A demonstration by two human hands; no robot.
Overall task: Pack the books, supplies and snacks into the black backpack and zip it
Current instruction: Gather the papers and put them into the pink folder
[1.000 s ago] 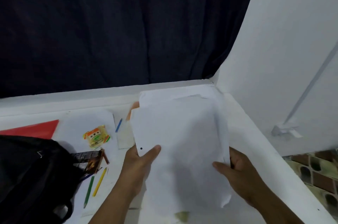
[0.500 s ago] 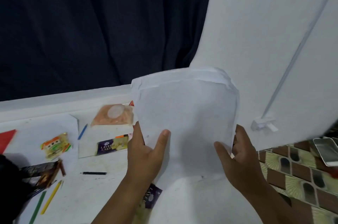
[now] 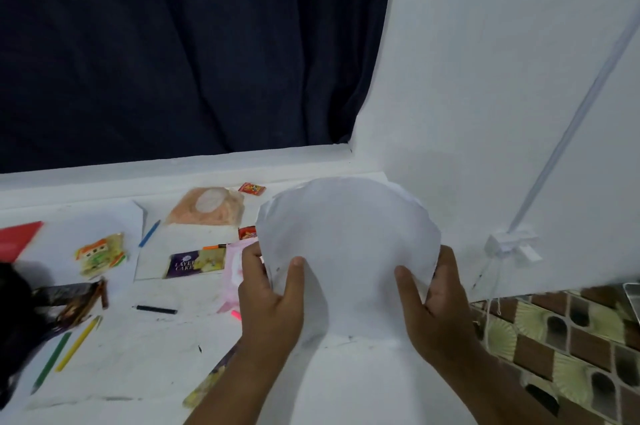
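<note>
White tabletop (image 3: 145,355), dark curtain (image 3: 173,43) behind, left hand (image 3: 270,300) and right hand (image 3: 433,303) gripping white papers (image 3: 346,244)

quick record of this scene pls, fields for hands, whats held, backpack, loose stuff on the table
left hand: grips the white paper stack at its left edge
right hand: grips its right edge
paper stack: lifted off the table, top bowed
black backpack: far left edge, mostly out of frame
loose: yellow pencil, green pencil, black pen, layer cake packet

The bowed white sheets (image 3: 349,251) are thin matt paper; the purple cake wrapper (image 3: 195,263) is glossy; the dark curtain (image 3: 173,43) is cloth.
</note>
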